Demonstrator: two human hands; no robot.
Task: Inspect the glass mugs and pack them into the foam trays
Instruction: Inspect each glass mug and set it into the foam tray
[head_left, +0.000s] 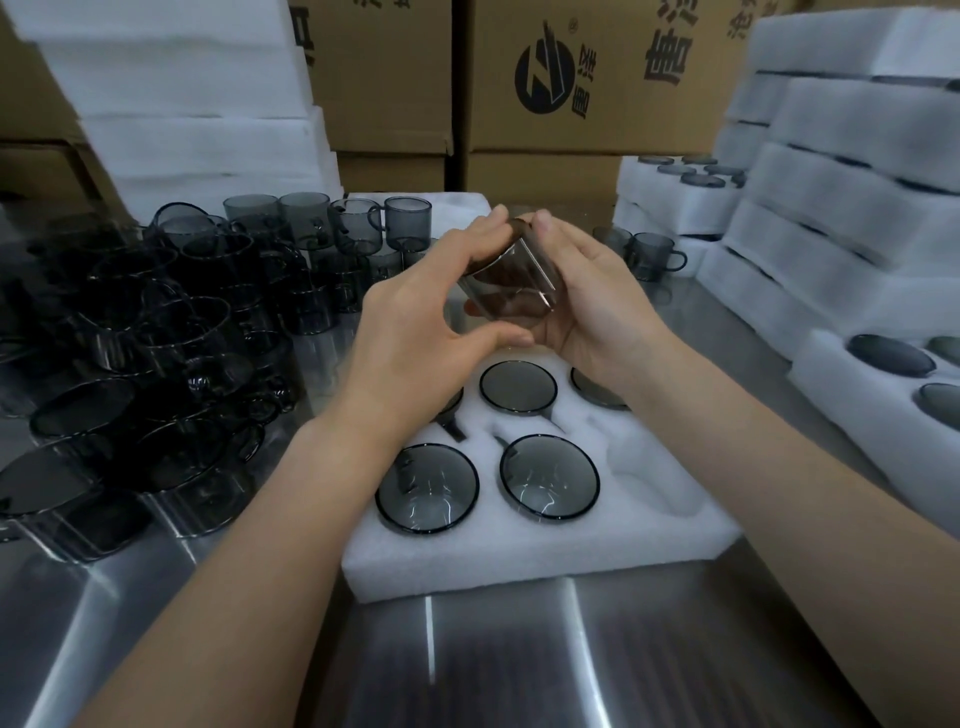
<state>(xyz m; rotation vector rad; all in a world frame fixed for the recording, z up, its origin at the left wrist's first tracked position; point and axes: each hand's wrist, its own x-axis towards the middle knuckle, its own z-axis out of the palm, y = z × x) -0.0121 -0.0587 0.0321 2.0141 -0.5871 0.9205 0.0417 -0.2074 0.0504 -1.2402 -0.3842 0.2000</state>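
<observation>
A smoky grey glass mug (511, 278) is held tilted above the table between both hands. My left hand (415, 322) grips its left side and my right hand (592, 301) cups it from the right and below. Beneath them lies a white foam tray (545, 540) on the steel table. Several mugs sit in its holes, among them a front-left mug (427, 487), a front-middle mug (549, 477) and a back-middle mug (518, 387). The front-right hole (649, 480) is empty.
A crowd of loose grey mugs (156, 338) covers the table's left half. Stacked foam trays (841, 218) with packed mugs rise on the right, and another filled tray (883, 395) lies near right. Foam sheets (171, 93) and cardboard boxes (597, 78) stand behind. One mug (655, 255) stands right of my hands.
</observation>
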